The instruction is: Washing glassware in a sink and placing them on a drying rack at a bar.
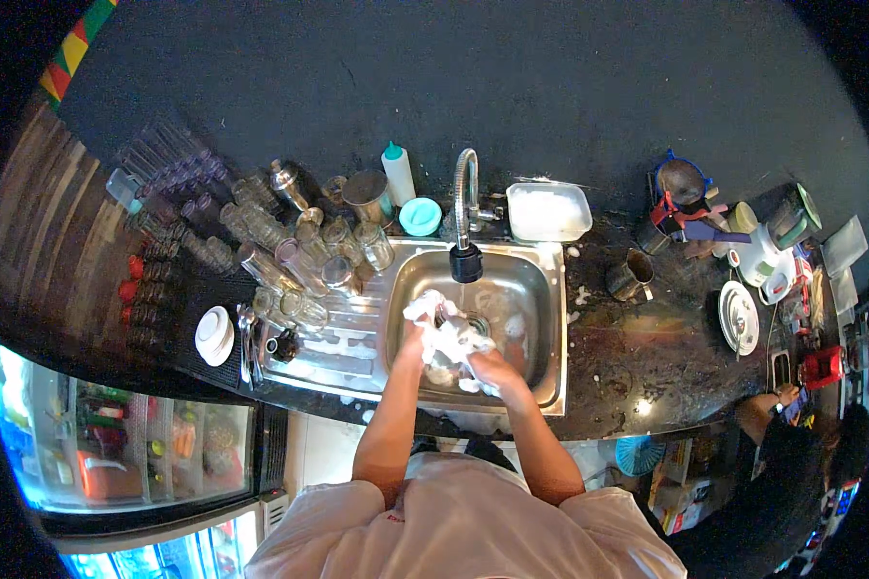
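Both my hands are over the steel sink [556,333], in front of the tap [466,259]. Thick white suds [451,338] cover my left hand [416,334] and my right hand [492,368] and fill the space between them. Under this lather the fingers are hidden. A small dark patch shows amid the foam, but what it belongs to, or whether either hand grips anything, I cannot make out. Patches of foam also lie on the basin floor around the drain.
Glass jars and tumblers [338,241] crowd the drainboard's left, beside stacked white plates [214,336] and cutlery [248,343]. Behind the sink are a squeeze bottle [398,174], a turquoise lid [420,216] and a plastic tub [548,211]. To the right stand a metal pitcher [631,276] and another person's hand [788,395].
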`<state>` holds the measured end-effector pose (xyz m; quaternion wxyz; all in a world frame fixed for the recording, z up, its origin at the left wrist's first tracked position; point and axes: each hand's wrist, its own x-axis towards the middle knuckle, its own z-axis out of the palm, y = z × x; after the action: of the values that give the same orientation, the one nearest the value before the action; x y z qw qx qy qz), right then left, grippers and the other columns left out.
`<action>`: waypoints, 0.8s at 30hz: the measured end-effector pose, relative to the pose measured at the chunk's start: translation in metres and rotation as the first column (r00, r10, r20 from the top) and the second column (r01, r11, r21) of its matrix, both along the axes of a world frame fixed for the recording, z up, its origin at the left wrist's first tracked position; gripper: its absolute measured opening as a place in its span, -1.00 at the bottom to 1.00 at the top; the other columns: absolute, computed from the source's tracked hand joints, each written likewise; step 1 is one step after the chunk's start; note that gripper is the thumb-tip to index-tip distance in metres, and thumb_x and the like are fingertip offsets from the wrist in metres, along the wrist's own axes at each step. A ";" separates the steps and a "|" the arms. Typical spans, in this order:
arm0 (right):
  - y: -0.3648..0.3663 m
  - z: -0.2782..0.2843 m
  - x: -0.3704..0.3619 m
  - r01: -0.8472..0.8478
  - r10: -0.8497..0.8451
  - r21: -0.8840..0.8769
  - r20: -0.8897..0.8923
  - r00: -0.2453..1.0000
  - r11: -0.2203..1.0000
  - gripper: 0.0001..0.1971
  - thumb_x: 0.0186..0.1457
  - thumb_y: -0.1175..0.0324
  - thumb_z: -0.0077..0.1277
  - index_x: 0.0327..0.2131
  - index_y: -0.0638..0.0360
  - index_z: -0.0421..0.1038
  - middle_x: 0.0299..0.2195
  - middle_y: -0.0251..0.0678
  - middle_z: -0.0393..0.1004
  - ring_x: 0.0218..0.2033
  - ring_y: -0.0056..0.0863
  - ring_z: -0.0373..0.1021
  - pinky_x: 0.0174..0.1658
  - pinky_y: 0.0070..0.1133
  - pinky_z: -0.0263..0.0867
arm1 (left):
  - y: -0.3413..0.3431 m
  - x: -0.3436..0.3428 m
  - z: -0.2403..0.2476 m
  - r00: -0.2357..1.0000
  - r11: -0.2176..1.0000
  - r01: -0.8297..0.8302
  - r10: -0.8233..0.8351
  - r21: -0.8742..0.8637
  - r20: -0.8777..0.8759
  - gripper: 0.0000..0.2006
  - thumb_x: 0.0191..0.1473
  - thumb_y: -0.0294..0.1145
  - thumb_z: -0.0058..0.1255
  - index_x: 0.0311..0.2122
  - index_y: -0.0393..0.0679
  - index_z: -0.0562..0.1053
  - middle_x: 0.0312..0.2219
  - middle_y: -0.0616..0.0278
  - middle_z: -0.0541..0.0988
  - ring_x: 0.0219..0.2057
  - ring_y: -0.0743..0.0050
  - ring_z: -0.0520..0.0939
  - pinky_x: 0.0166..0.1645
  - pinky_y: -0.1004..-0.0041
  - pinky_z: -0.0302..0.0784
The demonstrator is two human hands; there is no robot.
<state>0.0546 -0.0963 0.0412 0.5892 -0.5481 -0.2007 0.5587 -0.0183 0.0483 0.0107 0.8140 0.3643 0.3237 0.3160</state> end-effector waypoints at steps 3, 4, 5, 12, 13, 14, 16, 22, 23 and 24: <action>-0.005 0.017 0.015 -0.090 0.075 -0.158 -0.097 0.992 0.983 -0.71 -0.04 0.37 -0.17 -0.19 0.23 0.28 -0.41 -0.38 0.40 -0.45 -0.61 0.32 -0.42 -0.63 0.28 | -0.011 0.004 0.052 0.981 0.986 0.159 -0.164 -0.054 -0.106 -0.68 0.00 -0.24 -0.11 -0.15 -0.16 0.28 -0.27 0.25 0.39 -0.28 0.36 0.47 -0.31 0.40 0.49; -0.005 0.017 0.016 -0.108 0.087 -0.113 -0.174 0.981 0.988 -0.71 -0.07 0.42 -0.21 -0.21 0.26 0.30 -0.49 -0.37 0.40 -0.56 -0.60 0.30 -0.49 -0.62 0.27 | -0.016 0.004 0.060 0.976 0.981 0.172 -0.182 -0.092 -0.117 -0.75 -0.02 -0.26 -0.12 -0.25 -0.16 0.32 -0.37 0.24 0.42 -0.37 0.40 0.47 -0.41 0.45 0.48; -0.002 0.000 0.017 -0.099 0.079 -0.113 -0.173 0.982 0.989 -0.71 -0.07 0.42 -0.21 -0.21 0.26 0.30 -0.49 -0.37 0.40 -0.56 -0.60 0.30 -0.49 -0.62 0.27 | -0.024 0.005 0.064 0.969 0.971 0.198 -0.214 -0.131 -0.124 -0.81 -0.03 -0.27 -0.14 -0.35 -0.15 0.36 -0.47 0.22 0.44 -0.46 0.44 0.47 -0.52 0.49 0.46; -0.008 0.006 0.001 0.246 0.032 0.373 -0.602 0.798 0.895 -0.55 0.03 0.11 -0.18 -0.06 0.16 0.17 -0.14 -0.30 0.30 -0.13 -0.38 0.25 -0.22 -0.41 0.28 | -0.021 0.002 0.098 0.980 0.981 0.195 -0.196 -0.008 -0.024 -0.83 -0.01 -0.38 -0.16 -0.30 -0.21 0.32 -0.29 0.06 0.46 -0.27 0.29 0.49 -0.20 0.40 0.45; -0.012 -0.001 0.004 0.250 0.026 0.373 -0.600 0.800 0.894 -0.55 0.03 0.11 -0.18 -0.06 0.16 0.17 -0.14 -0.30 0.30 -0.13 -0.38 0.25 -0.22 -0.41 0.28 | -0.024 0.005 0.103 0.983 0.985 0.174 -0.174 -0.004 -0.052 -0.83 -0.03 -0.41 -0.15 -0.30 -0.21 0.32 -0.29 0.06 0.46 -0.26 0.28 0.49 -0.19 0.38 0.45; -0.010 -0.010 0.004 0.272 -0.033 0.286 -0.632 0.774 0.919 -0.55 0.01 0.12 -0.15 -0.07 0.17 0.19 -0.15 -0.31 0.31 -0.14 -0.39 0.25 -0.22 -0.42 0.28 | -0.025 0.002 0.090 0.975 0.978 0.161 -0.178 0.129 0.130 -0.85 -0.05 -0.48 -0.16 -0.31 -0.22 0.33 -0.29 0.10 0.46 -0.27 0.35 0.49 -0.22 0.42 0.47; -0.001 0.058 -0.016 0.214 -0.074 0.252 -0.469 0.880 0.944 -0.56 -0.11 0.26 -0.01 -0.11 0.18 0.21 -0.20 -0.32 0.34 -0.22 -0.40 0.29 -0.21 -0.45 0.28 | -0.015 -0.015 0.067 0.979 0.976 0.199 -0.202 0.088 0.032 -0.85 -0.04 -0.48 -0.15 -0.30 -0.22 0.33 -0.29 0.11 0.46 -0.27 0.37 0.49 -0.24 0.44 0.48; 0.010 0.059 -0.006 -0.017 -0.122 0.217 0.609 0.783 0.976 -0.67 -0.25 0.54 -0.06 -0.27 0.21 0.32 -0.34 -0.29 0.42 -0.39 -0.44 0.37 -0.32 -0.55 0.29 | -0.005 -0.015 0.058 0.980 0.984 0.174 -0.168 -0.048 0.104 -0.89 0.02 -0.39 -0.16 -0.41 -0.20 0.33 -0.54 0.25 0.42 -0.49 0.46 0.47 -0.37 0.42 0.51; 0.007 0.067 -0.007 -0.094 0.003 0.050 0.870 0.494 0.994 -0.69 -0.25 0.54 -0.06 -0.29 0.23 0.32 -0.34 -0.28 0.42 -0.40 -0.48 0.36 -0.31 -0.57 0.28 | -0.007 -0.010 0.062 0.980 0.983 0.176 -0.171 -0.049 0.105 -0.89 0.02 -0.39 -0.16 -0.41 -0.20 0.33 -0.54 0.25 0.42 -0.49 0.46 0.47 -0.37 0.42 0.51; 0.010 0.059 -0.007 -0.093 -0.038 0.097 0.866 0.499 0.991 -0.71 -0.28 0.56 -0.06 -0.34 0.24 0.34 -0.37 -0.28 0.42 -0.37 -0.54 0.33 -0.28 -0.61 0.24 | -0.011 -0.005 0.065 0.993 0.992 0.114 -0.113 -0.046 0.013 -0.88 0.03 -0.37 -0.18 -0.41 -0.18 0.33 -0.55 0.25 0.42 -0.50 0.44 0.47 -0.38 0.40 0.50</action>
<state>0.0476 -0.0867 0.1002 0.4352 -0.7110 -0.5133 0.2042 -0.0238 0.0375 0.0762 0.8407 0.3613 0.3055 0.2634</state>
